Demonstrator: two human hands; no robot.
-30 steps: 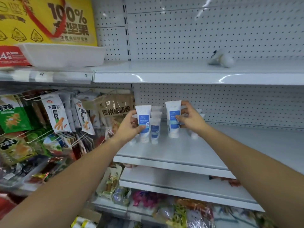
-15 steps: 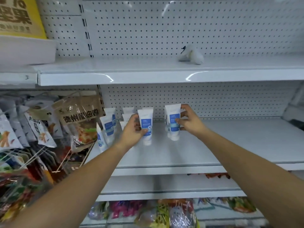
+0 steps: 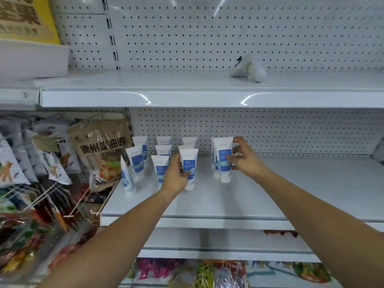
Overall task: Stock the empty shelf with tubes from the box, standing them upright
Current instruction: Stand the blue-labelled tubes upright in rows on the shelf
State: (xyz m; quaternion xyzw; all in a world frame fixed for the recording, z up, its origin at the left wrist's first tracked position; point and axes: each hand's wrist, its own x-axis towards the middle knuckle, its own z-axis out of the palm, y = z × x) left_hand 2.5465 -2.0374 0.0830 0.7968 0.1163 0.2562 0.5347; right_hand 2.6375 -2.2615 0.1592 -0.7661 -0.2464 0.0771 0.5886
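A white pegboard wall fills the top and back of the frame. Two white shelves cross it: the upper shelf and, at mid-height, the shelf being stocked, bare across its right half. A lower shelf shows beneath, with bright packets along the bottom edge.

At the left of the frame snack bags hang on hooks, a brown bag nearest the shelf. In the upper left a yellow printed bag stands behind a white tray. A small white bundle lies on the upper shelf, right of centre.

Two bare forearms reach in from the bottom. The left grip, at centre, has its fingers and thumb wrapped round the front tube, which stands upright, cap down on the shelf. The right grip, just right of centre, pinches another tube between thumb and fingers. This tube is upright too, with its cap at the shelf surface and more tubes close behind it.

Left of the left grip a cluster of white tubes with blue labels stands in rows back to the pegboard. The leftmost tube leans at the shelf's left end.
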